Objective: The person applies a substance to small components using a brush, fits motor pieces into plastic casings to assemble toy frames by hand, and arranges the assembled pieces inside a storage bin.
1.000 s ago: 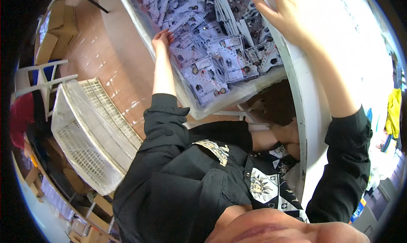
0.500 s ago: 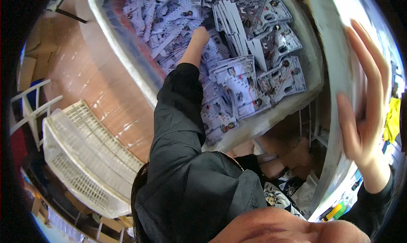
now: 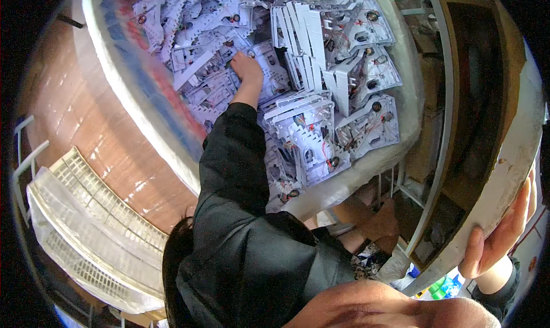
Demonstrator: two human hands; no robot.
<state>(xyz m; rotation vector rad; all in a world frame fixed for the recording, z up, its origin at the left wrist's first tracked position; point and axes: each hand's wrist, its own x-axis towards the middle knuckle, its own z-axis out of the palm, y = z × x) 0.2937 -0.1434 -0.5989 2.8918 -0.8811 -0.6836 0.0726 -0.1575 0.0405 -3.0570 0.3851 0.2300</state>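
Note:
My left hand is down among white plastic panels in a large bin, its fingers curled and the fingertips partly hidden. A white panel lies against it on the right; what the fingers pinch, if anything, I cannot make out. The panels have toothed edges, thin red wires and small round dark parts. Stacked panels stand on edge further right. My right hand rests at the edge of a pale tabletop, thumb apart and fingers stretched along it.
A plastic-lined bin rim surrounds the panels. At the left, a cream lattice crate stands on the brown wooden floor, near white metal legs. Below the tabletop are a metal frame and cardboard.
My left hand has shifted left and slightly nearer among the panels. My right hand has slid nearer along the tabletop edge. The view has turned, showing more beneath the tabletop.

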